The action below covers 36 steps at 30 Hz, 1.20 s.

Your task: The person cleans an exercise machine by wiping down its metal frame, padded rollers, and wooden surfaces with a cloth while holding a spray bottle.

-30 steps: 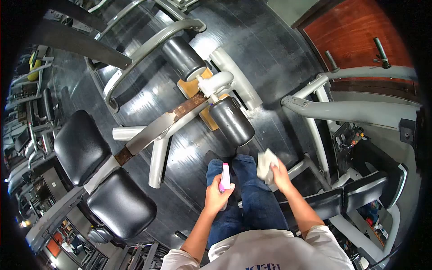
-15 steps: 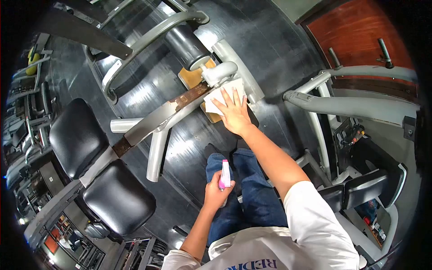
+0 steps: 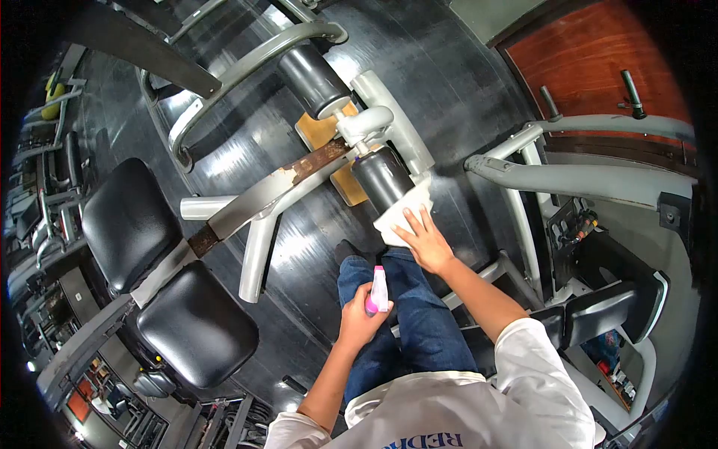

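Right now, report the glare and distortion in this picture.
Head view: bright glare patches streak the dark floor; head view: highlights gleam on the black roller whose near end the white cloth covers; head view: strong fisheye curvature toward the edges, with black corners.

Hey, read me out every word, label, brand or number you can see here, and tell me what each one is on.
"RED", upside down in this view, on the shirt; I can't make out the lettering after it.
Spray bottle, cloth and roller: nothing readable.
Small items at the lower right: any print is too small to read.
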Motion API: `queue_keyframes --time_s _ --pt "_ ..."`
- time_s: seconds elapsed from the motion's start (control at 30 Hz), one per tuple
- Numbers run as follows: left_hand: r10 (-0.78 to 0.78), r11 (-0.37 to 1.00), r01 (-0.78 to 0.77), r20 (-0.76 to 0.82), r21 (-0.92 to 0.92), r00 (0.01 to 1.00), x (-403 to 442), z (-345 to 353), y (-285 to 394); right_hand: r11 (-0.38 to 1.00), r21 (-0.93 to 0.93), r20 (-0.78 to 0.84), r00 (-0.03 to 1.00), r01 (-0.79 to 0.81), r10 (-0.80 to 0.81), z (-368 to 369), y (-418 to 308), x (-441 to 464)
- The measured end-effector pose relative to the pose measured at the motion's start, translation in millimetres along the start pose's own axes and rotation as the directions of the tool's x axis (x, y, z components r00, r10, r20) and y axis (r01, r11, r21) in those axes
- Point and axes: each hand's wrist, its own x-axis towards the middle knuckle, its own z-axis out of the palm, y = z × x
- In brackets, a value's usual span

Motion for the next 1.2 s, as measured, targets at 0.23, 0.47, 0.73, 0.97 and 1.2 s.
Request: queue_keyframes --time_s 0.23,0.47,0.73,0.97,1.2 --pt "-0.021 1.000 0.021 0.002 -0.018 1.000 1.6 3.6 -10.7 0.777 0.544 0.054 0.938 -0.315 0.343 12.3 10.2 -65.1" --pt "-0.011 0.999 0.011 0.006 0.030 1.000 25.4 -11.0 -3.0 0.510 0.728 -0.090 0.674 -0.458 0.733 -25.6 25.1 -49.8" --pt "0.025 1.000 -0.025 -0.097 0.007 0.995 66.3 -25.6 15.3 0.923 0.369 -0.443 0.851 -0.113 0.281 -54.5 -6.8 90.7" --pt "0.034 0.997 -0.042 -0.118 -0.058 0.992 73.4 -28.2 22.5 0.977 0.131 -0.247 0.948 -0.170 0.199 -0.6 -27.3 68.3" --pt "0.007 1.000 -0.006 -0.055 0.006 0.998 64.3 -22.2 14.6 0.937 0.295 -0.113 0.967 -0.188 0.229 -11.2 4.9 -21.2"
